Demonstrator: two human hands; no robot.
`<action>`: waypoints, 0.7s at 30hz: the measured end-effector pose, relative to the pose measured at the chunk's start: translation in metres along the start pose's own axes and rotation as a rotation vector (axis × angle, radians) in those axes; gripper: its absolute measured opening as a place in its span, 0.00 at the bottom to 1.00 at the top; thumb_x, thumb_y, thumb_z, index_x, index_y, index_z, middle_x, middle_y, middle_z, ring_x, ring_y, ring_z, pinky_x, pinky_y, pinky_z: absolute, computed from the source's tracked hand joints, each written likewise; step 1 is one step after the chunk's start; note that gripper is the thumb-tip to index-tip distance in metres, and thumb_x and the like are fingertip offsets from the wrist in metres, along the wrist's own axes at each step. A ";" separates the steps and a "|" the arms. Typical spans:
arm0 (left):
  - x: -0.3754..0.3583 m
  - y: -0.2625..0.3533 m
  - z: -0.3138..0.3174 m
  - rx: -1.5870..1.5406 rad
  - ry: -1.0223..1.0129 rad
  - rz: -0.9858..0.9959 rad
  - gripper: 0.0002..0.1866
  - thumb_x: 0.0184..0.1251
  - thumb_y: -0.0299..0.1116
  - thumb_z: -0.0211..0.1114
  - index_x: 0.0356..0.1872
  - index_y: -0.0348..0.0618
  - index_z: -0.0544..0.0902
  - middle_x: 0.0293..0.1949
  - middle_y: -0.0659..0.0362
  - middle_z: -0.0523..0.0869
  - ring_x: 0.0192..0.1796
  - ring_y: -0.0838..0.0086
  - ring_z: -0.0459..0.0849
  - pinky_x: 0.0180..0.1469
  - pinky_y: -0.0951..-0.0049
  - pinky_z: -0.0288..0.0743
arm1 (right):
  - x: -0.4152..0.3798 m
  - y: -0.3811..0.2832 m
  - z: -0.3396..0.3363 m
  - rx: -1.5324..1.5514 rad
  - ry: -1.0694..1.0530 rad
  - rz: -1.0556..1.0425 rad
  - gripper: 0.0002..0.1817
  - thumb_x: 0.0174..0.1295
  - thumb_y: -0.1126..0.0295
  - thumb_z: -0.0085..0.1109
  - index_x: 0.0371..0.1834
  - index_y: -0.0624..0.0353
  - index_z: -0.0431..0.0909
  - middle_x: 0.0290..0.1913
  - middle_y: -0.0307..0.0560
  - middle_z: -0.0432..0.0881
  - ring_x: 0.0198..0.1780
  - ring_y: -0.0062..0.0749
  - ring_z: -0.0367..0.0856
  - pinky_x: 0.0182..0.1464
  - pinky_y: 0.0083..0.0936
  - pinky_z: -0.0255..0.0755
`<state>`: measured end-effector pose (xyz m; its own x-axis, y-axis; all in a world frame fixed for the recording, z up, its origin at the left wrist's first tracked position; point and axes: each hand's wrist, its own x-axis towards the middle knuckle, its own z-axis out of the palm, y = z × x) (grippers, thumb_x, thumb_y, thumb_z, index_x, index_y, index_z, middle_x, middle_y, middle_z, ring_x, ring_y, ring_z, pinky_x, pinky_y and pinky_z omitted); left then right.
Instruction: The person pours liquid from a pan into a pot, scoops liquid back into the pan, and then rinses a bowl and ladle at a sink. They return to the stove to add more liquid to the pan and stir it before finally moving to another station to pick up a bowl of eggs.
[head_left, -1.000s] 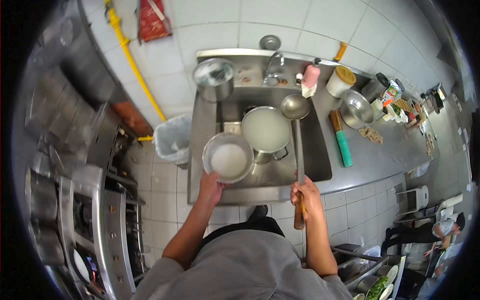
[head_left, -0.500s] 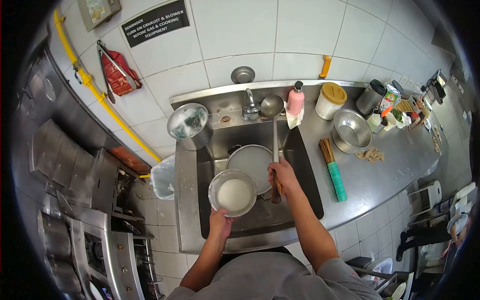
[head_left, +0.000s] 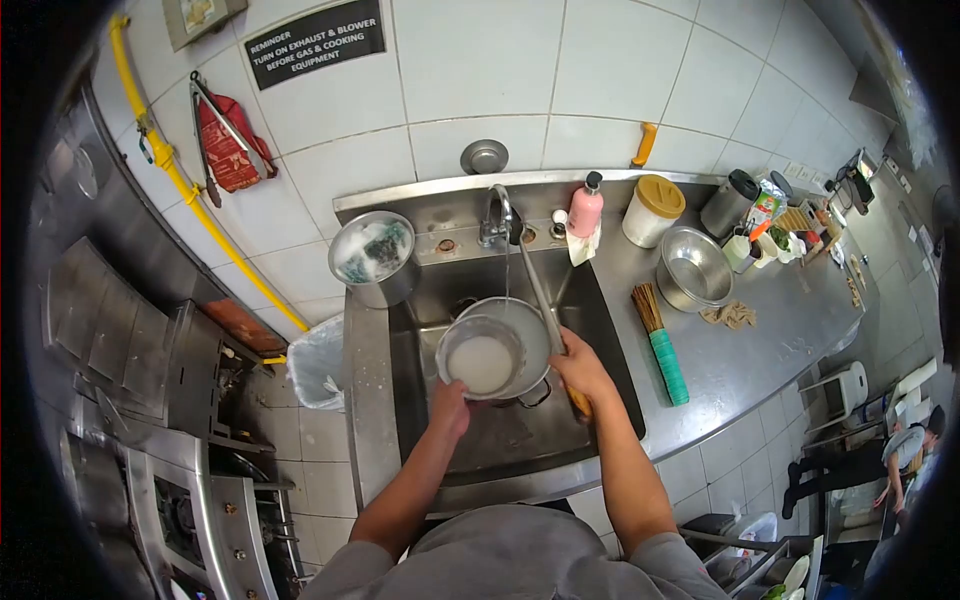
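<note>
My left hand (head_left: 452, 408) grips the near rim of a metal bowl (head_left: 440, 362) with cloudy whitish liquid in it, held over the sink (head_left: 460, 455). Beneath and behind the bowl, a larger two-handled pot (head_left: 538, 330) of cloudy water stands in the sink. My right hand (head_left: 584, 370) is closed round the handle of a long ladle (head_left: 545, 300). Its head is turned edge-on beside the faucet (head_left: 496, 215), so its inside is hidden. A thin stream of water falls from the faucet toward the pot.
Left of the sink stands a pot (head_left: 375, 262) with suds and a scrubber. On the right counter are a pink pump bottle (head_left: 585, 210), a yellow-lidded tub (head_left: 653, 212), a steel bowl (head_left: 695, 268), a stick brush (head_left: 662, 350) and a rag (head_left: 732, 316). A person (head_left: 900, 455) is at far right.
Water now runs from the faucet. The ladle's head has turned from facing up to edge-on and moved left and down. The held bowl has shifted right and slightly away from me.
</note>
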<state>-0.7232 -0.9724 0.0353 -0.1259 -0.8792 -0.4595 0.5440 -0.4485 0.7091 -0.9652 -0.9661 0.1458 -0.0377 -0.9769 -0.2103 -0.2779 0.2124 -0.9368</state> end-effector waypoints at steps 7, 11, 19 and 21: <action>0.050 0.039 0.046 0.123 -0.072 -0.017 0.34 0.53 0.21 0.47 0.67 0.48 0.60 0.60 0.48 0.72 0.54 0.52 0.82 0.41 0.54 0.87 | -0.040 0.023 0.005 -0.210 0.300 -0.090 0.38 0.52 0.71 0.58 0.72 0.55 0.63 0.51 0.66 0.81 0.54 0.52 0.82 0.55 0.35 0.73; 0.091 0.030 0.060 0.094 -0.145 0.048 0.33 0.54 0.21 0.46 0.66 0.48 0.61 0.60 0.48 0.73 0.53 0.52 0.83 0.40 0.54 0.87 | -0.038 -0.015 0.003 -0.341 0.300 -0.017 0.38 0.54 0.69 0.58 0.73 0.53 0.63 0.52 0.64 0.81 0.52 0.57 0.81 0.55 0.42 0.74; 0.137 0.023 0.070 0.050 -0.150 -0.047 0.32 0.56 0.19 0.44 0.66 0.49 0.60 0.60 0.48 0.73 0.53 0.49 0.82 0.43 0.48 0.86 | -0.069 -0.035 -0.003 -0.782 0.270 -0.018 0.38 0.53 0.73 0.59 0.73 0.51 0.63 0.40 0.63 0.84 0.45 0.57 0.83 0.51 0.42 0.75; 0.139 0.022 0.069 0.039 -0.149 -0.055 0.32 0.56 0.19 0.44 0.66 0.49 0.60 0.60 0.48 0.73 0.54 0.49 0.82 0.44 0.46 0.85 | -0.088 -0.034 0.008 -0.615 0.310 0.057 0.38 0.53 0.73 0.60 0.72 0.51 0.64 0.40 0.64 0.84 0.45 0.57 0.83 0.50 0.39 0.75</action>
<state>-0.7858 -1.1151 0.0238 -0.2779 -0.8657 -0.4163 0.5008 -0.5004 0.7063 -0.9452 -0.8873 0.1939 -0.3160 -0.9454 -0.0793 -0.7578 0.3018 -0.5785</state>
